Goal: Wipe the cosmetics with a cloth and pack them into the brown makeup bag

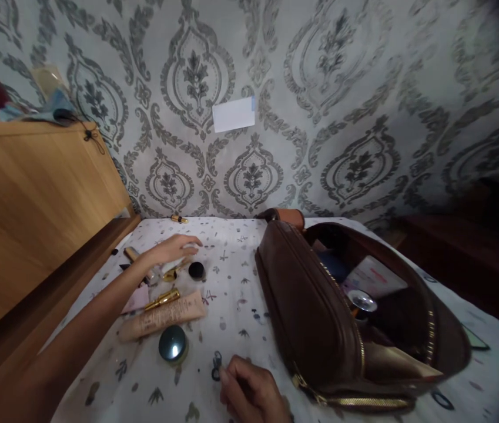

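- A wooden panel (33, 200) stands at the far left, bounding the patterned cloth (231, 317) on which everything is laid.
- A pink item (138, 298) lies partly behind the left forearm. Beside it are a gold tube (162, 298) and a beige squeeze tube (165, 317), both on their sides, probably because they are too slender to stand steadily.
- A teal-lidded jar (173, 343) sits nearest the wearer, lid up; its broad base seems to keep it stable.
- The left hand (174, 249) reaches palm down over a white item (177, 264), which lies just under its fingers. I cannot tell whether they grip it or only hover.
- A black-lidded pot (196, 270) is just beside, apart from the fingertips.
- The right hand (253, 388) is loosely curled near the front edge, nothing visible in it; whether it encloses something small I cannot tell.
- The brown bag (302, 294) rests unzipped at the right, its gaping opening likely leaving the packet (375, 276) and clear-topped item (362, 301) within reach.
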`<state>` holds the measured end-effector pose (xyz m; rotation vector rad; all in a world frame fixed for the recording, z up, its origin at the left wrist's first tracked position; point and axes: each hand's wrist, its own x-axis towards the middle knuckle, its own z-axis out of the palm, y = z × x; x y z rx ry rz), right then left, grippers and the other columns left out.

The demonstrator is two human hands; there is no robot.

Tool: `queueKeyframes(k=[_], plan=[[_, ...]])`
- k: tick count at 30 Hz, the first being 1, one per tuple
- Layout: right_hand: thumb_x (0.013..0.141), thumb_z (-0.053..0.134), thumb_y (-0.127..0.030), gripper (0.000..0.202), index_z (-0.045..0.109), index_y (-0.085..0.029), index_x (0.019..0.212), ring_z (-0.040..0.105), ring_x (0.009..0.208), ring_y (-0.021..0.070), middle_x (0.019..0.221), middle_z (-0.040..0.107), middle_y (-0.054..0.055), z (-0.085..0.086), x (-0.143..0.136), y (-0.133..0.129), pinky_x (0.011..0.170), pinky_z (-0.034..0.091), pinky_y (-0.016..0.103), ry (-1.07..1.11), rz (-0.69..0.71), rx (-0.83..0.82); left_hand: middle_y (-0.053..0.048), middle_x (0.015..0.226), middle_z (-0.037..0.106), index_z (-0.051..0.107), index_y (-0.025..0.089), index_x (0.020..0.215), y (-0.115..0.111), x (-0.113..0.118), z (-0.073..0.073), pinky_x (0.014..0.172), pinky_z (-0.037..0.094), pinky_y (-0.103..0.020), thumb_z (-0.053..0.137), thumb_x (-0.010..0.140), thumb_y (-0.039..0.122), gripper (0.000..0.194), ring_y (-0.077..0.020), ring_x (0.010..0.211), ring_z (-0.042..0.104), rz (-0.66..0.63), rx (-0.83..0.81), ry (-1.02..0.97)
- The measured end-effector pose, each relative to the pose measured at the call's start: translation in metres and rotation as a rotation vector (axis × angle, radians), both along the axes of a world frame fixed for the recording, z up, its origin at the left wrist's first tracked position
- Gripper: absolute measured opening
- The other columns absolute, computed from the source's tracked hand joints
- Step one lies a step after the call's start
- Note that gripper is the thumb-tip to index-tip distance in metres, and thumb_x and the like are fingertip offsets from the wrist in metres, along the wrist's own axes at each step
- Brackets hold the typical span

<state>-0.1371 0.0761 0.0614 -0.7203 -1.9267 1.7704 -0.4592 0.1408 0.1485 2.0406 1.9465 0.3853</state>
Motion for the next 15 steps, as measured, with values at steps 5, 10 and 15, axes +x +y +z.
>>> queueKeyframes(k=[5, 10, 15], plan=[[0.094, 0.041, -0.062, 0.054, 0.049, -0.019, 0.063, 0.042, 0.054, 0.0108, 0.056, 0.043, -0.003, -0.002, 0.002, 0.002, 0.051, 0.030, 0.023, 0.014, 0.010, 0.108, -0.008, 0.104, 0.069, 0.060, 0.016, 0.119, -0.003, 0.024, -0.015, 0.083, 0.050, -0.030, 0.027, 0.098, 0.033, 0.042, -0.0199, 0.091, 0.066, 0.033, 0.071, 0.009], [0.095, 0.040, -0.061, 0.053, 0.048, -0.019, 0.064, 0.042, 0.053, 0.0102, 0.056, 0.043, -0.003, -0.001, 0.002, 0.003, 0.051, 0.031, 0.022, 0.025, 0.064, 0.085, -0.011, 0.109, 0.064, 0.066, 0.021, 0.101, -0.021, 0.065, -0.039, 0.092, 0.046, -0.039, 0.050, 0.088, 0.025, 0.021, -0.0284, 0.107, 0.057, -0.001, 0.050, 0.199], [0.086, 0.046, -0.073, 0.059, 0.047, -0.019, 0.062, 0.039, 0.052, 0.0091, 0.055, 0.044, -0.003, 0.003, 0.001, -0.001, 0.048, 0.030, 0.021, 0.054, 0.009, -0.040, -0.013, 0.097, 0.064, 0.061, 0.018, 0.095, -0.022, 0.080, -0.024, 0.085, 0.047, -0.041, 0.047, 0.086, 0.016, 0.017, -0.0295, 0.096, 0.059, 0.089, 0.115, 0.294]])
